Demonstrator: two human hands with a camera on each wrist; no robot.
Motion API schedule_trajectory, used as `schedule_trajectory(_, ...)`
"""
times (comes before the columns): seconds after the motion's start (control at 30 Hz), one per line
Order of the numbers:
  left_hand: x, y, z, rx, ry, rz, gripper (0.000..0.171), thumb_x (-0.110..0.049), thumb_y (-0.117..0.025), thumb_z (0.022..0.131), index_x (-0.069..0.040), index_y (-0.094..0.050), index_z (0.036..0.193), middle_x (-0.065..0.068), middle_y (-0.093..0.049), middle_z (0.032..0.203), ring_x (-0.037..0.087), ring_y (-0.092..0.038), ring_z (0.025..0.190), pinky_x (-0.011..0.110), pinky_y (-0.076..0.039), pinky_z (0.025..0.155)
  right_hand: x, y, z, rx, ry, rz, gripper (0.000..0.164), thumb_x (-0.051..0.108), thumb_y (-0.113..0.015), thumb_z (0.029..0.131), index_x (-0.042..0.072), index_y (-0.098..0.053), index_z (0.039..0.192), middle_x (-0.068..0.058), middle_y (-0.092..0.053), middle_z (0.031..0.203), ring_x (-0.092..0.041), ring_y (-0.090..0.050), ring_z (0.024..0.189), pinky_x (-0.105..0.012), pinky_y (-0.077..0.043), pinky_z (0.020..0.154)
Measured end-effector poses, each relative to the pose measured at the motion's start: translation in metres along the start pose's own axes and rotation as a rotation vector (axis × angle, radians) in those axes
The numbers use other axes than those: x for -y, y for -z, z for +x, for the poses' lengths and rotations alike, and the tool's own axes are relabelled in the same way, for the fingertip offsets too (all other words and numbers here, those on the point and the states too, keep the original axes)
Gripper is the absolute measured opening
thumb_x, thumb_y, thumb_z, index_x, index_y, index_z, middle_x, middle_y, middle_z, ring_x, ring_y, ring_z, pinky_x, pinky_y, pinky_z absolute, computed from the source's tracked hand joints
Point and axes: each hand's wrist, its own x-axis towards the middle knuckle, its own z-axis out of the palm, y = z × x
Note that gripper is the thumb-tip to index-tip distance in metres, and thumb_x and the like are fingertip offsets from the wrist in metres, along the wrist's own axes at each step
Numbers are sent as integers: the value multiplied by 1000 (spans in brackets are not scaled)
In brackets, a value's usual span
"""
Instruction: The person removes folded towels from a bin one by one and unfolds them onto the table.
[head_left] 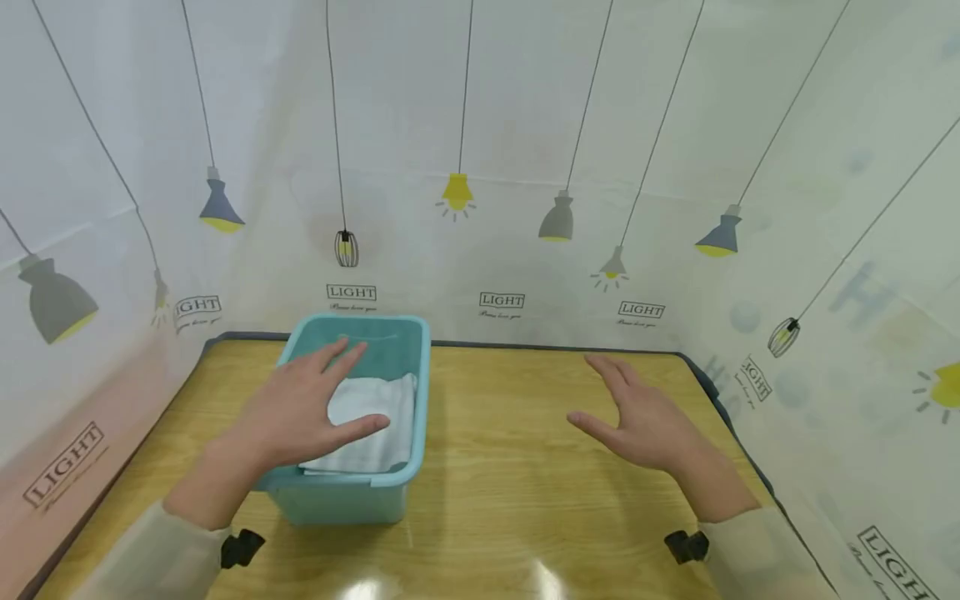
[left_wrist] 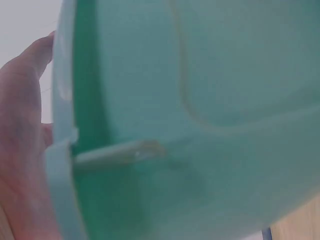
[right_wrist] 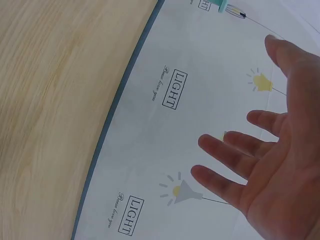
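Note:
A teal plastic bin [head_left: 337, 504] stands on the left half of the table, with a folded white cloth [head_left: 375, 417] lying inside it. My left hand [head_left: 300, 412] hovers over the bin's left side, fingers and thumb spread, and hides part of the cloth. In the left wrist view the bin's outer wall [left_wrist: 210, 165] fills most of the picture, with the left hand [left_wrist: 22, 135] beyond its rim. My right hand [head_left: 645, 417] is held over the table's right side, fingers extended and thumb apart. Its bare palm shows in the right wrist view, with nothing in the hand [right_wrist: 280, 175].
The wooden table [head_left: 510, 450] has a dark edge along its back and sides. White sheets [head_left: 510, 92] printed with hanging lamps and the word LIGHT stand behind it and at both sides. A dark wrist strap piece [head_left: 242, 548] shows below the left sleeve.

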Motion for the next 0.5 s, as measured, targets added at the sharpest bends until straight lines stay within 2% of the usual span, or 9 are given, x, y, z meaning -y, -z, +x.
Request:
schedule_trajectory(0.07,1,3,-3,-27,-4,-12,106,-83,-61,96,-14,-38,172,23,-45,170,51,-53,147,74,-45,113,2,0,-1,-15,0,21,90,66,-60,107,16,-27,174,-20,-41,171,-46,-59,142,-66,-55,103)
schedule_trajectory(0.17,5,8,-8,-61,2,-31,105,-82,-64,95,-14,-40,171,24,-53,160,47,-62,135,68,-54,104,4,-2,-5,-33,6,37,85,64,-61,107,19,-31,173,-18,-47,166,-40,-65,137,-61,-59,93)
schedule_trajectory(0.3,12,12,-18,-88,21,-28,106,-81,-68,93,-14,-40,171,24,-58,149,40,-66,122,59,-59,92,6,-5,-9,-46,14,44,82,62,-62,107,21,-33,172,-16,-49,163,-38,-67,133,-58,-61,89)
schedule_trajectory(0.4,20,15,-27,-98,42,-35,108,-78,-73,91,-12,-41,171,23,-60,139,32,-64,106,46,-56,80,8,-7,-13,-51,19,49,81,60,-63,107,20,-35,172,-14,-49,164,-37,-67,133,-56,-61,88)
schedule_trajectory(0.5,31,17,-38,-95,75,-47,112,-77,-76,89,-11,-39,171,19,-59,126,23,-57,92,35,-46,72,10,-9,-15,-55,23,57,80,58,-65,107,19,-36,171,-13,-48,165,-35,-68,131,-53,-62,85)
